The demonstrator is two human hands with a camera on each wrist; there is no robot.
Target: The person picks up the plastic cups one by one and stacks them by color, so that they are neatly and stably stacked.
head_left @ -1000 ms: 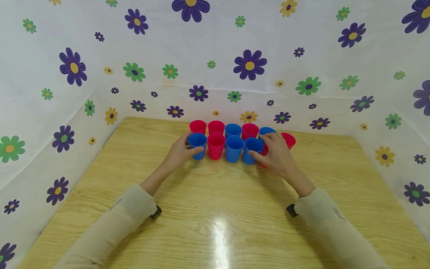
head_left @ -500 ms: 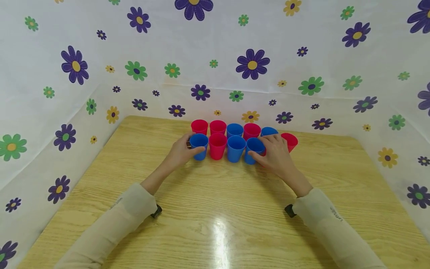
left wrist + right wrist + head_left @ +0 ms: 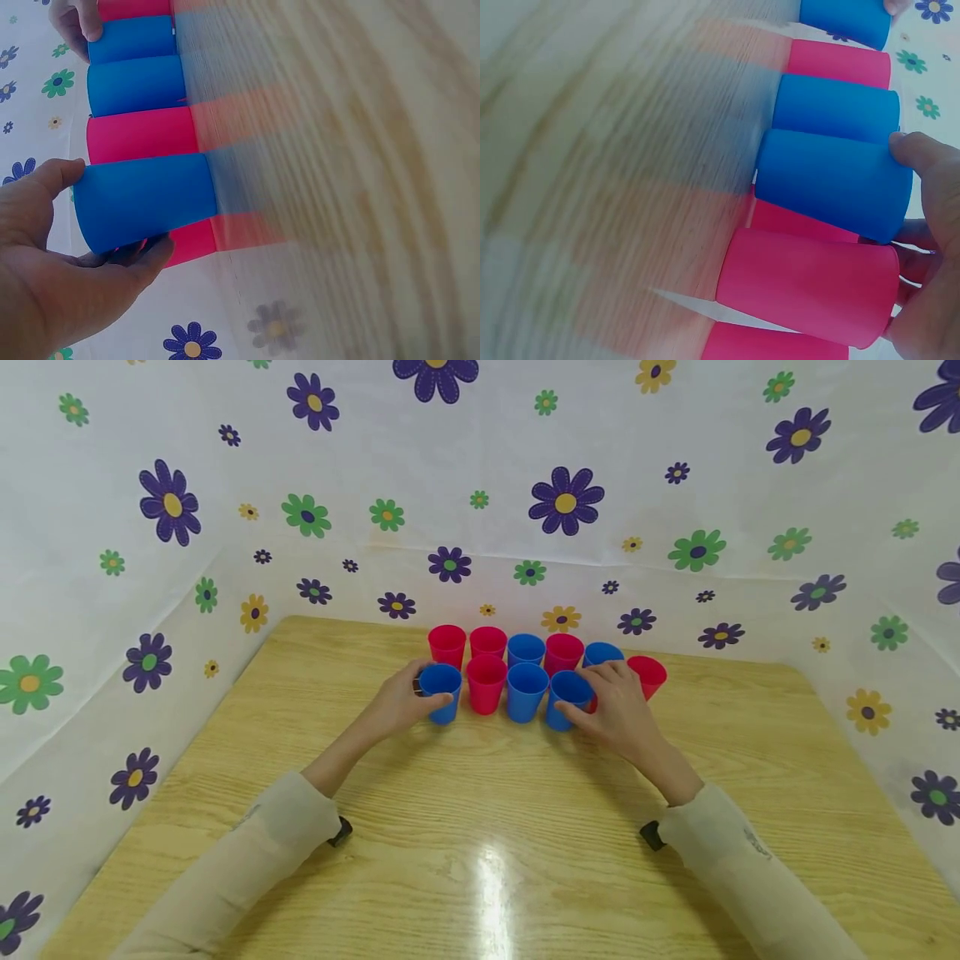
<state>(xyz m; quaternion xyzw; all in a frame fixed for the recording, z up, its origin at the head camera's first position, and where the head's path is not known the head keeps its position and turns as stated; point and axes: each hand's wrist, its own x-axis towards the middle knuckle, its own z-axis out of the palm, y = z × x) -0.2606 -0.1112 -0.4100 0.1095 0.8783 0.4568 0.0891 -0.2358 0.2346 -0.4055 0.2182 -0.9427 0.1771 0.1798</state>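
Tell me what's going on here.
A person is handling cups at a wood-grain table. The left hand grips the blue cup at the front row's left end; the right hand grips another blue cup farther right. Between those two stand a red cup and a third blue cup, with more cups behind.

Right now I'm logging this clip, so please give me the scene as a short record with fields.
Left hand: grips the left-end blue cup of the front row
Right hand: grips the right-side blue cup of that row
Between them: a front red cup and a middle blue cup
Back row: red, red, blue, red, blue, from the left
Beyond right hand: far-right red cup
Surface: wood-grain table
Backdrop: white flower-print sheet
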